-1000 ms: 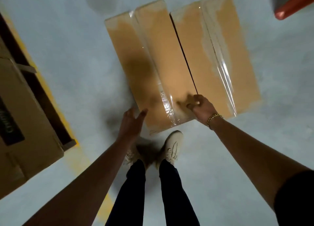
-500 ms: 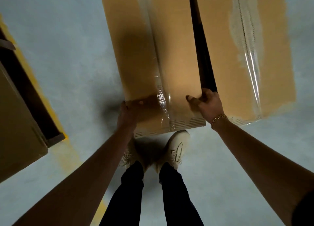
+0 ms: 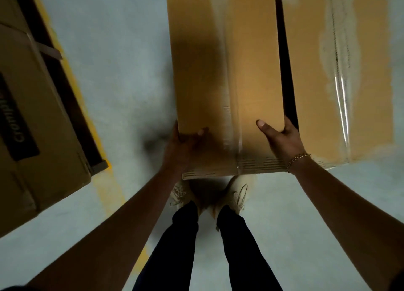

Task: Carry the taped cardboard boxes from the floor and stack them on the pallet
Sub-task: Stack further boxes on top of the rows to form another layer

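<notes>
Two long brown cardboard boxes sealed with clear tape lie side by side in front of my feet. The left box (image 3: pixel 225 76) is gripped at its near end by both hands. My left hand (image 3: pixel 181 146) wraps its left near corner, thumb on top. My right hand (image 3: pixel 282 140), with a gold bracelet, holds its right edge in the dark gap beside the right box (image 3: pixel 341 72), thumb on top. The left box looks raised at its near end. At the far left a large printed box (image 3: pixel 32 120) rests on a dark pallet (image 3: pixel 74 98).
The floor is pale grey concrete (image 3: pixel 122 78) with a yellow painted line (image 3: pixel 109 188) running along the pallet's edge. My two light-coloured shoes (image 3: pixel 236 194) stand just under the near end of the held box. The right box lies close against the held one.
My hands went from touching the left box's near end to gripping both its sides. The box's near end has come up toward me and the gap to the right box has widened.
</notes>
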### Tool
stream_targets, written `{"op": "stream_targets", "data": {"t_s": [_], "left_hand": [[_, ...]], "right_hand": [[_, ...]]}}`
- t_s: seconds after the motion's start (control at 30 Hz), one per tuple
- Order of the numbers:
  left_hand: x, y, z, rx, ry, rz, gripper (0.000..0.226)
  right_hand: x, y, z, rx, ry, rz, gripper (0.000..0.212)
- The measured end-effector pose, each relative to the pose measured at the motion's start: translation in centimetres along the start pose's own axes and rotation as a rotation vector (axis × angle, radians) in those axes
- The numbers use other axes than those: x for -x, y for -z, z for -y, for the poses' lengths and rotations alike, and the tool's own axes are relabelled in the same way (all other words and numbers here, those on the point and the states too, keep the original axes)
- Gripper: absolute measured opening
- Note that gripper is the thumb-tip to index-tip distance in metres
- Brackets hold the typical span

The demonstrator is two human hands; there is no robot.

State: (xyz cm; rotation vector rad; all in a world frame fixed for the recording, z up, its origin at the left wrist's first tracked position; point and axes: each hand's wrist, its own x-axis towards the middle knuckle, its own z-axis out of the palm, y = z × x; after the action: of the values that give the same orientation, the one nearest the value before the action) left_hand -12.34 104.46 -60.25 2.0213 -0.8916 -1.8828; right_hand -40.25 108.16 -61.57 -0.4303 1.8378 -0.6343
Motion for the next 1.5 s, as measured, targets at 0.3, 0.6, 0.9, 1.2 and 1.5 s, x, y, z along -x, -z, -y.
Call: {"op": "stream_targets", "data": {"t_s": [0.3,0.6,0.9,1.2,1.5], "left_hand": [[19.4,8.1,-11.5,0.005,-0.149,-0.083,0.078],[40.6,18.0,-19.2,-0.017,-0.302,-0.184,0.085],[56.5,26.0,-13.6,0.088,-0.418,-0.392,0.052],[64.2,37.5,-4.3,0.204,-0.283,-0.564,0.083],[65.8,56.4,5.1,0.237,-0.189,-0.607,0.071]], "right_hand": [[20.2,1.7,16.8,0.121,0.106,-0.062,0.065],[42.0,1.4,28.2,0.131,0.28,-0.058,0.075],[56.1,-3.6,28.8,0.235,0.397,0.109,0.046],[64.7,-16.5,26.9,0.332,0.446,0.292,0.045],[71.6,-36.8,23.8,0.398,0.425,0.366,0.06]]}}
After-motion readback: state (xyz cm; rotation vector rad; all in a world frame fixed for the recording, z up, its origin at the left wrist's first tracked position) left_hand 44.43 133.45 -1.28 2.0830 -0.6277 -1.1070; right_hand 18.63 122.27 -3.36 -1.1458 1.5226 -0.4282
